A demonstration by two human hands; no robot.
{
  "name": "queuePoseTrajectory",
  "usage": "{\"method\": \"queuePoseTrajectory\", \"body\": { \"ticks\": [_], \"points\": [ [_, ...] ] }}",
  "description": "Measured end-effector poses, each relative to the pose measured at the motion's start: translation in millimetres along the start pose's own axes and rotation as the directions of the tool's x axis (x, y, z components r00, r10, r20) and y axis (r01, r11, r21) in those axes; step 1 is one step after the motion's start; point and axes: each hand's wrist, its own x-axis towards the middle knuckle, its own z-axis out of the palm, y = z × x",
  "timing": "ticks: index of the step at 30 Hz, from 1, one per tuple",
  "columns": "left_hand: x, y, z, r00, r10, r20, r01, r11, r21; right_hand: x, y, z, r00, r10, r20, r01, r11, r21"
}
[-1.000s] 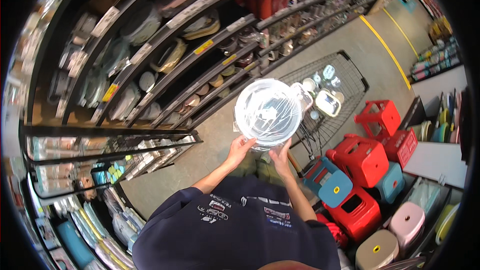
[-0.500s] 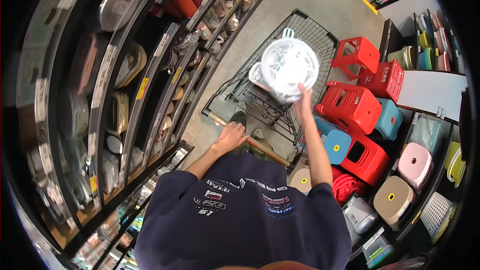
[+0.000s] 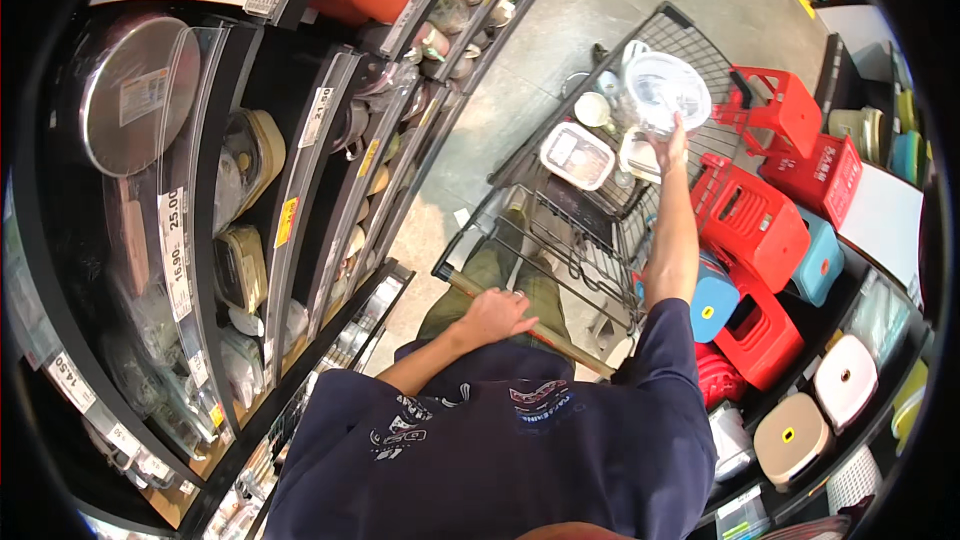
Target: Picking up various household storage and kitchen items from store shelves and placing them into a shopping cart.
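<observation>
Black shelving (image 3: pixel 303 168) lines the left, stocked with a round steel-rimmed item (image 3: pixel 140 95) and lidded food boxes (image 3: pixel 260 165). Right of it, the left hand (image 3: pixel 497 316) lies on the cart handle (image 3: pixel 565 345), fingers reaching across it; cannot tell whether it grips or only rests. Beyond, the wire cart (image 3: pixel 740 92) carries, left to right, a clear rectangular box (image 3: pixel 577 155), a pale cup (image 3: pixel 592 109) and a second box (image 3: pixel 640 153).

Clear round tub (image 3: pixel 665 90): at the far right part of the cart, beyond the second box. Right hand (image 3: pixel 672 143) appears closed on its near edge, arm well extended.

Change: half a second ago the tub was held nearer the body; it is now farther out, among the other containers. Judgement: carrying looks nearly finished, but whether the basket bears its weight is unclear.

Far right: red stools (image 3: pixel 755 215) stand beside the cart; a pink stool (image 3: pixel 845 380) lies nearer.
</observation>
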Motion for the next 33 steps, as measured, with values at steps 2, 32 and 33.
{"method": "queuePoseTrajectory", "body": {
  "ticks": [2,32,33],
  "points": [
    [-5,-2,3,1.000,-0.017,-0.003,0.017,0.999,-0.027,5,16,18,0.998,0.043,0.046,-0.045,0.997,0.055],
    [6,-32,-74,0.883,-0.171,-0.436,0.022,0.945,-0.327,-152,40,-61,0.943,-0.039,0.331,0.226,0.806,-0.547],
    [3,-44,-86,0.753,-0.464,-0.468,0.153,0.813,-0.561,-202,41,-58,0.923,-0.024,0.383,0.240,0.815,-0.527]
  ]
}}
